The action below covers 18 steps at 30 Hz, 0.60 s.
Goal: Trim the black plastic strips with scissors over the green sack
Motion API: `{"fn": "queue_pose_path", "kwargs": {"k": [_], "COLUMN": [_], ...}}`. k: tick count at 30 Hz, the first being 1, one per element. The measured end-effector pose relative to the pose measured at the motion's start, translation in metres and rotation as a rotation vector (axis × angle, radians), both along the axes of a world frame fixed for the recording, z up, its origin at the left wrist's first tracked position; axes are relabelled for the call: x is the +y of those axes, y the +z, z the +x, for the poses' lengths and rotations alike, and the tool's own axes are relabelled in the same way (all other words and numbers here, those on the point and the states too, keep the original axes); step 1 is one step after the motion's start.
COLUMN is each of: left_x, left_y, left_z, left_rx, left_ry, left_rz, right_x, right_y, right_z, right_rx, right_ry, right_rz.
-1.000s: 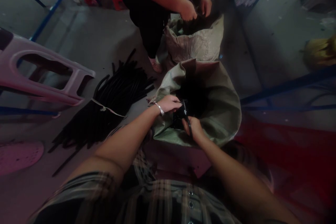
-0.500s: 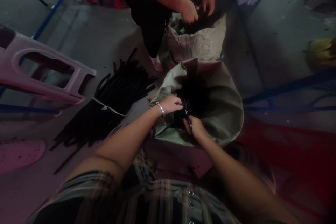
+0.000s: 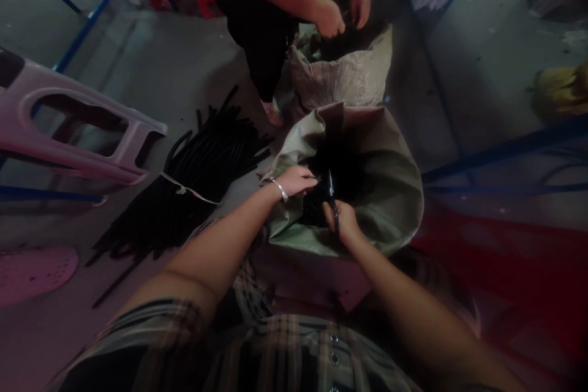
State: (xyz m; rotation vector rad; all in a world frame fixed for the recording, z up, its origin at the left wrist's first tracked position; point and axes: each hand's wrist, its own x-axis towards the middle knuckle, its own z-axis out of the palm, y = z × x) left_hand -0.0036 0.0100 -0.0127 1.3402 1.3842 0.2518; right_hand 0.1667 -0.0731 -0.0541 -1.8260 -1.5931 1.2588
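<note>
My right hand (image 3: 345, 218) is closed around the dark handles of a pair of scissors (image 3: 331, 185), whose blades point away from me over the sack's mouth. To the left of the blades, my left hand (image 3: 296, 181) has its fingers pinched together; whatever lies between them is too small and dark to name. Both hands are over a pale green woven sack (image 3: 395, 196) that stands open in front of me. Dark contents (image 3: 342, 159) fill its inside, and their shape is lost in shadow.
A tied bundle of black tubes or strips (image 3: 184, 184) lies on the floor at left, near a pink plastic stool (image 3: 87, 122). Across from me, a co-worker's hands (image 3: 331, 18) are over another sack (image 3: 349, 76). Blue metal frames (image 3: 505, 156) stand around.
The scissors have moved a little away from my left hand, and their blades now point more straight ahead. My left hand stays almost in place.
</note>
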Motion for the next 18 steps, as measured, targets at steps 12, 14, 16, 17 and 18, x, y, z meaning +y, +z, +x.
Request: {"fn": "queue_pose_path", "kwargs": {"k": [12, 14, 16, 17, 18], "left_x": [0.0024, 0.0019, 0.001, 0.0004, -0.0001], "left_y": [-0.006, -0.0065, -0.0057, -0.0048, -0.0037], "left_z": [0.0031, 0.0024, 0.0021, 0.0021, 0.0022], "left_rx": [-0.258, -0.281, -0.31, -0.322, -0.329], "left_ry": [0.189, 0.19, 0.177, 0.17, 0.163], "left_rz": [-0.102, -0.095, -0.103, -0.11, -0.116], "right_x": [0.0007, 0.0005, 0.0003, 0.0003, 0.0002], "right_y": [-0.0038, -0.0026, -0.0013, -0.0008, -0.0003], "right_z": [-0.0003, -0.0002, -0.0003, -0.0004, -0.0005], "right_rx": [-0.145, -0.163, -0.173, -0.175, -0.174], "right_ry": [0.237, 0.253, 0.262, 0.262, 0.259], "right_rz": [-0.033, -0.024, -0.027, -0.028, -0.028]}}
